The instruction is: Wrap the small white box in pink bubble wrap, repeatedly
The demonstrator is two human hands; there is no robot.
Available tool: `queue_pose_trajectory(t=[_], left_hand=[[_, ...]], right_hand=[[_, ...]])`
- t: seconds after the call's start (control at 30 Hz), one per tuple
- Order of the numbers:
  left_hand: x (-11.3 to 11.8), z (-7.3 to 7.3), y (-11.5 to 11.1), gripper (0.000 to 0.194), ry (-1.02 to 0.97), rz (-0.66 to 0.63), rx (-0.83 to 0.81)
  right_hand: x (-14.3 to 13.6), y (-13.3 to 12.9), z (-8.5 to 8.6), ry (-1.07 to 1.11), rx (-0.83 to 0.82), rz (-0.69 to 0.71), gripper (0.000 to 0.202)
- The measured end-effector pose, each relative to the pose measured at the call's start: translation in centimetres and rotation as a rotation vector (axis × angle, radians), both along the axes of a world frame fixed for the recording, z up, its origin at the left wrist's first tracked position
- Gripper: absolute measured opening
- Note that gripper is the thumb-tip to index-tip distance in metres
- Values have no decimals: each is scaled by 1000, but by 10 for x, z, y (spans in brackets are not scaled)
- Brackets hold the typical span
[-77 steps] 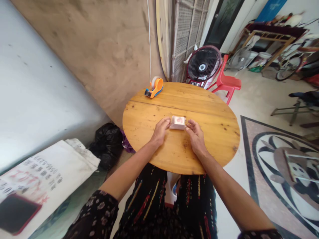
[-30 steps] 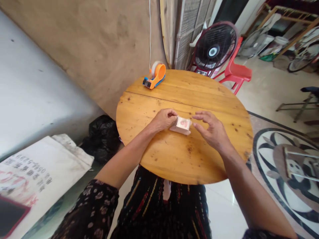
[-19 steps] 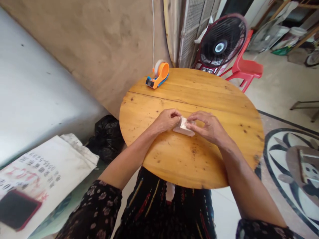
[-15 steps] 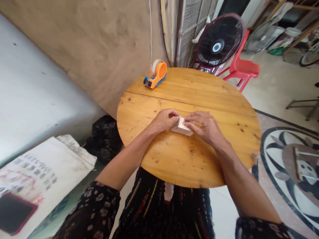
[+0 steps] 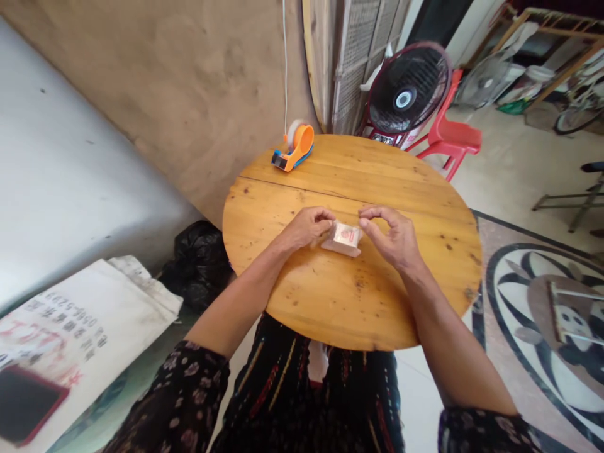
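Note:
A small white packet [image 5: 346, 234] with a red print on top lies near the middle of the round wooden table [image 5: 283, 195]. It looks wrapped, with loose edges at its ends. At its left end, my left hand [image 5: 312, 226] pinches the packet's upper corner between thumb and fingers. My right hand [image 5: 391, 236] is just past the right end, thumb and forefinger brought together near the far right corner. Whether a thin bit of wrapping is between those fingertips is too small to tell.
An orange and blue tape dispenser [image 5: 296, 149] stands at the table's far left edge. Behind the table are a dark fan [image 5: 406, 88] and a red plastic chair [image 5: 453, 132]. Black plastic bags [image 5: 195, 264] and a printed white sack [image 5: 94, 314] lie to the left.
My right hand has drawn back a little from the packet's top to its right end, uncovering the red print. My left hand stays at the left end.

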State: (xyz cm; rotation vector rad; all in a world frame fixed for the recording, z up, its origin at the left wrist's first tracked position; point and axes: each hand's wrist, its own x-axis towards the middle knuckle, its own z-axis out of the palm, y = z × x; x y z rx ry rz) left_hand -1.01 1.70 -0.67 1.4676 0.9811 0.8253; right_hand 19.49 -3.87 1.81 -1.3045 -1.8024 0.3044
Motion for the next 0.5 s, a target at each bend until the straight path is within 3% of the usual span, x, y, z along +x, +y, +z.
queue_pose_trajectory(t=[0.17,0.37,0.5], left_hand=[[-2,4,-1,17,-1,-15,-3],[-4,9,-4,31,13,-55,-29],[-5,8,-3,41,42,-86,-24]], right_hand=[[0,0,-3,-158,-67,147,39],[-5,1,-14,-213,6,28,14],[-7,3,-16,-193,59,-25,14]])
